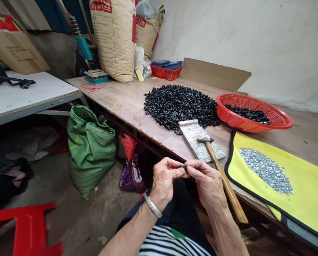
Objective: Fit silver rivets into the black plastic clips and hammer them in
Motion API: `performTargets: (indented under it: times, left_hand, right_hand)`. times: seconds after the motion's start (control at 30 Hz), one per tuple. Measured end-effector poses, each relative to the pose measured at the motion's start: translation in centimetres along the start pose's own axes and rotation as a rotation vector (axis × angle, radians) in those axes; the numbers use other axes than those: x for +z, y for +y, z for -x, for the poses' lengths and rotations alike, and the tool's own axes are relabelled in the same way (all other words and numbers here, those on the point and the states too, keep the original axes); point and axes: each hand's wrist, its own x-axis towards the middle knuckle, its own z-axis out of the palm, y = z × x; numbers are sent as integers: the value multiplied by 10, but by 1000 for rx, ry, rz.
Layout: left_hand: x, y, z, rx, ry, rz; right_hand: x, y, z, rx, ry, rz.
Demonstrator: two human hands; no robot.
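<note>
My left hand point(165, 181) and my right hand point(205, 183) are raised together above the near edge of the wooden workbench point(137, 99). Between their fingertips they pinch a small black plastic part point(183, 167), mostly hidden by the fingers. A silver bangle point(152, 206) circles my left wrist. Just past my right hand, a wooden-handled hammer point(223, 176) rests with its steel head on a grey stone slab point(198, 140). A large heap of black plastic parts point(180, 106) lies beyond the slab. On a yellow mat point(287, 177) to the right lies a heap of small silver metal pieces point(265, 170).
A red plastic basket point(255, 112) holding black parts stands on the bench at the right. Large paper sacks point(113, 39) lean against the back wall. A green sack point(90, 151) and a purple bag point(130, 176) sit on the floor left of the bench, near a red stool point(27, 227).
</note>
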Motion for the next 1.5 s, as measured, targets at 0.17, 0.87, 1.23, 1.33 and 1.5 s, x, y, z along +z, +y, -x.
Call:
performTargets:
  times: [0.17,0.87,1.23,1.33,1.5]
  left_hand:
    - [1,-2,0,20,20,7]
    - [-13,-7,-3,5,-58,20]
    - [-16,-5,0,-85,-119,-100]
    - [-17,-5,-1,-97,-136,-90]
    - [-17,-5,-3,-91,-130,42]
  right_hand:
    - [-1,-5,-3,23,9,106]
    - [-9,1,-4,241,-112,47]
    - [-5,-3,-3,298,-48,-31]
    - [-4,-4,-5,303,-35,-53]
    - [3,0,-5,291,-56,-80]
